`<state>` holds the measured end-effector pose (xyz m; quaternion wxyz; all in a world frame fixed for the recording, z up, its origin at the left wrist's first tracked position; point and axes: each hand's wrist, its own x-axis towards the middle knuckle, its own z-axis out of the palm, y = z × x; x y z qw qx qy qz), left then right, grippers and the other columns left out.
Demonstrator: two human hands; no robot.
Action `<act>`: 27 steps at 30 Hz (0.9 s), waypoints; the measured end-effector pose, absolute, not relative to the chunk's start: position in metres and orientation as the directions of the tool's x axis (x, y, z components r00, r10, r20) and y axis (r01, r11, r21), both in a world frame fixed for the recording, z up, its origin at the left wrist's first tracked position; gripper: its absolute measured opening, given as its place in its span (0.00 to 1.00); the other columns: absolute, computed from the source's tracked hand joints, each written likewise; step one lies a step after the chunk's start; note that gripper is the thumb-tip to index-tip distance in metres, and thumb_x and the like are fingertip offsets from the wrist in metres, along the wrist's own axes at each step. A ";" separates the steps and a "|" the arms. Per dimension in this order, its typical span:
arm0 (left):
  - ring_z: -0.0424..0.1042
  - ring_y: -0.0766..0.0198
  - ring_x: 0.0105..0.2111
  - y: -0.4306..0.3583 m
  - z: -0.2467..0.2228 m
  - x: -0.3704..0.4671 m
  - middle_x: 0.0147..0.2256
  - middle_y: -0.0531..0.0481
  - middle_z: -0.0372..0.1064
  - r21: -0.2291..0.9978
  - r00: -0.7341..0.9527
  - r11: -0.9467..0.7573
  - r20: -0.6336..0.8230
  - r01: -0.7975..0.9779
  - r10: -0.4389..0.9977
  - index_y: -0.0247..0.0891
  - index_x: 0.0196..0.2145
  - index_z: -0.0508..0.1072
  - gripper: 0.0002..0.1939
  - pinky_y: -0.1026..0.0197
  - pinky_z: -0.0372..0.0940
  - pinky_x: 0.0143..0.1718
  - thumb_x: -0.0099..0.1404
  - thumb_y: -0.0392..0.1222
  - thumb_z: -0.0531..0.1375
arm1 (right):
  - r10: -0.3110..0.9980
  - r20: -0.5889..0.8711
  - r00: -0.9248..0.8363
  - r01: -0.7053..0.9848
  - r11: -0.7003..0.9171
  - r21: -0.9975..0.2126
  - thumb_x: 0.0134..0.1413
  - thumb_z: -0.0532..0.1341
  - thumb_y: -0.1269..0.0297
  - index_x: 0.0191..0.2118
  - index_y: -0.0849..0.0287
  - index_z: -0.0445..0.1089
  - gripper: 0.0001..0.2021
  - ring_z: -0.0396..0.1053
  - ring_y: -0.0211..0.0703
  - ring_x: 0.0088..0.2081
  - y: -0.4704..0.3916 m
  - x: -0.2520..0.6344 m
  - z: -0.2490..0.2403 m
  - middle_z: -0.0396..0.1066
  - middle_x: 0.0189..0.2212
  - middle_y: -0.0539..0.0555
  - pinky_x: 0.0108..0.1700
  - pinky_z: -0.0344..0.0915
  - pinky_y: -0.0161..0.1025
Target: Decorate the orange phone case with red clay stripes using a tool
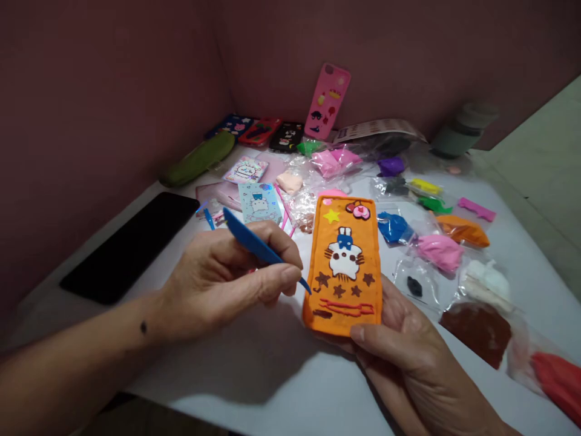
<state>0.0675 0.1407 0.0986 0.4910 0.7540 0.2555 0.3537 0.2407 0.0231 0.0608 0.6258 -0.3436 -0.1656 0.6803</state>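
My right hand (411, 348) grips the lower right edge of an orange phone case (370, 254), thumb on its front. The case is tilted up and coated in what looks like clay. On it are an upside-down white cat (344, 261) with blue clothing, a yellow star (331, 215), a cherry-like pink shape (361, 211), several brown stars and red lines near the bottom. Pinched in my left hand (227, 281) is a blue modelling tool (254, 244). Its thin curved tip is at the case's left edge, near the brown stars; whether it touches, I cannot tell.
A black phone (131, 247) lies at left, with a green pouch (200, 158) behind. A pink case (327, 103) leans on the wall near several other cases. Bagged clay lumps, including blue (394, 227) and red (558, 378), spread right. A bottle (465, 132) stands back right.
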 end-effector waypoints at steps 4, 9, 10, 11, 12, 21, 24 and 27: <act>0.68 0.66 0.20 0.145 0.091 0.069 0.23 0.50 0.71 0.986 0.597 -0.165 0.147 -0.025 0.788 0.40 0.26 0.79 0.07 0.66 0.65 0.17 0.63 0.39 0.65 | 0.961 -0.277 0.023 -0.736 -0.171 -0.655 0.46 0.65 0.79 0.56 0.54 0.70 0.29 0.77 0.49 0.48 0.023 0.240 0.060 0.78 0.50 0.57 0.51 0.73 0.45; 0.65 0.68 0.17 0.148 0.086 0.073 0.20 0.50 0.70 1.000 0.544 -0.010 0.022 -0.025 0.839 0.38 0.25 0.76 0.12 0.68 0.59 0.14 0.60 0.47 0.68 | 0.951 -0.308 0.026 -0.735 -0.190 -0.651 0.45 0.66 0.80 0.54 0.53 0.72 0.28 0.77 0.46 0.47 0.024 0.239 0.059 0.78 0.50 0.58 0.47 0.74 0.39; 0.65 0.69 0.16 0.149 0.086 0.074 0.20 0.50 0.69 1.000 0.548 0.000 0.012 -0.021 0.836 0.37 0.25 0.76 0.13 0.69 0.58 0.14 0.61 0.48 0.68 | 0.953 -0.303 0.023 -0.738 -0.188 -0.648 0.45 0.66 0.80 0.54 0.53 0.72 0.28 0.77 0.45 0.47 0.024 0.239 0.059 0.78 0.50 0.58 0.47 0.74 0.39; 0.64 0.69 0.16 0.149 0.087 0.074 0.20 0.51 0.69 1.000 0.556 0.013 0.000 -0.020 0.831 0.37 0.25 0.75 0.13 0.70 0.58 0.14 0.61 0.48 0.68 | 0.954 -0.301 0.022 -0.741 -0.186 -0.645 0.45 0.65 0.80 0.54 0.53 0.72 0.28 0.77 0.45 0.47 0.024 0.239 0.059 0.78 0.51 0.58 0.47 0.74 0.39; 0.64 0.70 0.16 0.149 0.087 0.075 0.19 0.52 0.69 1.000 0.566 0.027 -0.013 -0.016 0.824 0.37 0.25 0.75 0.13 0.70 0.58 0.14 0.62 0.47 0.67 | 0.954 -0.299 0.016 -0.743 -0.189 -0.642 0.45 0.65 0.80 0.54 0.53 0.72 0.29 0.77 0.45 0.47 0.024 0.238 0.059 0.78 0.51 0.58 0.47 0.74 0.39; 0.62 0.71 0.17 0.142 0.088 0.081 0.19 0.54 0.67 0.995 0.682 0.097 -0.069 -0.003 0.728 0.38 0.26 0.74 0.12 0.69 0.61 0.17 0.61 0.47 0.67 | 0.952 -0.305 -0.026 -0.758 -0.218 -0.615 0.45 0.64 0.81 0.55 0.54 0.72 0.29 0.77 0.45 0.44 0.020 0.241 0.059 0.79 0.47 0.56 0.44 0.74 0.36; 0.63 0.72 0.18 0.141 0.088 0.083 0.20 0.55 0.67 0.993 0.698 0.119 -0.088 0.005 0.711 0.38 0.27 0.74 0.09 0.71 0.60 0.18 0.61 0.43 0.67 | 0.953 -0.299 -0.038 -0.764 -0.221 -0.607 0.46 0.64 0.80 0.53 0.54 0.73 0.27 0.77 0.44 0.42 0.018 0.243 0.060 0.79 0.46 0.55 0.41 0.73 0.35; 0.62 0.73 0.17 0.141 0.086 0.084 0.20 0.55 0.67 0.990 0.700 0.143 -0.110 0.011 0.706 0.37 0.27 0.74 0.09 0.72 0.59 0.18 0.62 0.44 0.66 | 0.957 -0.284 -0.055 -0.766 -0.222 -0.603 0.47 0.64 0.79 0.53 0.53 0.73 0.26 0.77 0.47 0.45 0.017 0.244 0.060 0.79 0.47 0.55 0.42 0.74 0.38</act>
